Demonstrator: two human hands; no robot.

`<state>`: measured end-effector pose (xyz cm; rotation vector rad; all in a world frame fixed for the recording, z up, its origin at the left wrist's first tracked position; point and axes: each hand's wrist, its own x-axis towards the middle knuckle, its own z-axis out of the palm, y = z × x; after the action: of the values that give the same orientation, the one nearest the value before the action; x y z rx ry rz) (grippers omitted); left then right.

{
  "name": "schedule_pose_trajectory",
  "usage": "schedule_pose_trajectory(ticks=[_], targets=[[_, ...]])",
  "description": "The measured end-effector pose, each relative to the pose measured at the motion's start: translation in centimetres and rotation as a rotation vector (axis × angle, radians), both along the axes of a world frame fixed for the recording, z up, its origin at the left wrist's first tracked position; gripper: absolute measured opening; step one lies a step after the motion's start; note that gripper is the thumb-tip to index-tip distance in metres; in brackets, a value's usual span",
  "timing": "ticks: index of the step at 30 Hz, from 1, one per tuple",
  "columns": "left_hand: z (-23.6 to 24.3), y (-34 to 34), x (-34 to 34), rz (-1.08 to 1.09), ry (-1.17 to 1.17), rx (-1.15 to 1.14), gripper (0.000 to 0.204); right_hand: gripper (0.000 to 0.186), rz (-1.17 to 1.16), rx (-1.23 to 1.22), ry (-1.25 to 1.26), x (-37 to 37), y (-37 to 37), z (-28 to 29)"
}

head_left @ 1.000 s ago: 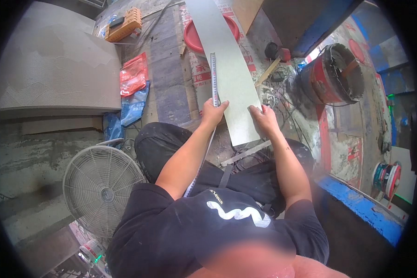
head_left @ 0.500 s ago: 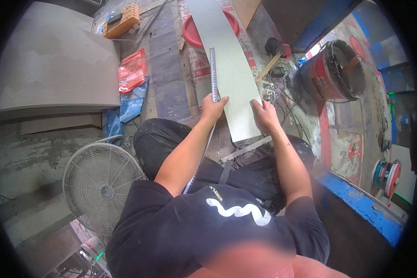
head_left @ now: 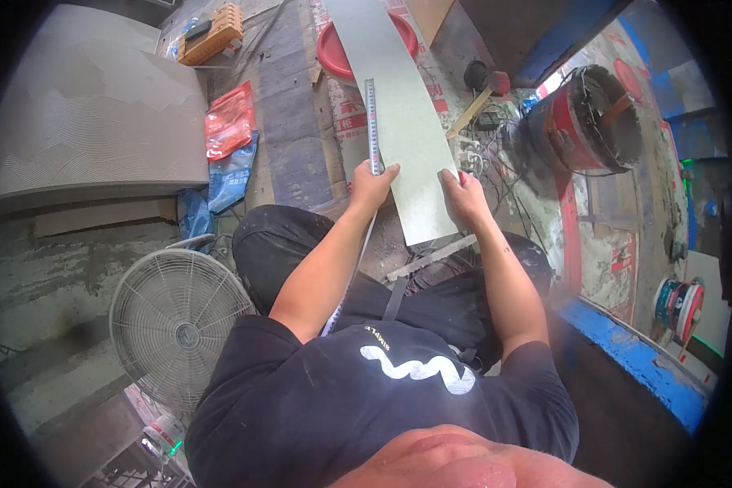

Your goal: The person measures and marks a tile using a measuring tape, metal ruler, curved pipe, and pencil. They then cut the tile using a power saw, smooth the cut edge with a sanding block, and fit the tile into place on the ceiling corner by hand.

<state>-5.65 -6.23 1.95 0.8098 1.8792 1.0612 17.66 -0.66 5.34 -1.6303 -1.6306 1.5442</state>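
A long pale panel stretches away from me, its near end between my hands and its far part lying over a red round basin. My left hand is closed around the blade of a tape measure, which runs along the panel's left edge; the thumb points onto the panel. The tape continues back under my left forearm toward my lap. My right hand grips the panel's right edge, thumb on top. A small red thing shows at its fingers, too little of it visible to name.
A round fan stands at my left, below a large ridged grey slab. Red and blue bags lie beyond it. At right are a mortar-stained bucket, tangled cables and a blue-edged board. A metal strip lies before my lap.
Both hands keep their holds on the tape measure and the panel. The whole view has shifted very slightly; otherwise little differs.
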Motion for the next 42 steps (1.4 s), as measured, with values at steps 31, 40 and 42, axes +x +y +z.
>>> schedule_pose_trajectory(ticks=[31,40,42], targets=[[6.0,1.1,-4.7,-0.11,0.197,-0.227,0.042,0.048,-0.019,0.077,0.014,0.4,0.1,-2.0],[18.7,1.6,-31.1,0.168,1.035,-0.145,0.06,0.05,0.068,0.106,0.025,0.1,0.4,-2.3],[18.9,2.7,-30.5,0.081,0.984,-0.199,0.063,0.051,0.004,0.122,-0.014,1.8,0.4,-4.2]])
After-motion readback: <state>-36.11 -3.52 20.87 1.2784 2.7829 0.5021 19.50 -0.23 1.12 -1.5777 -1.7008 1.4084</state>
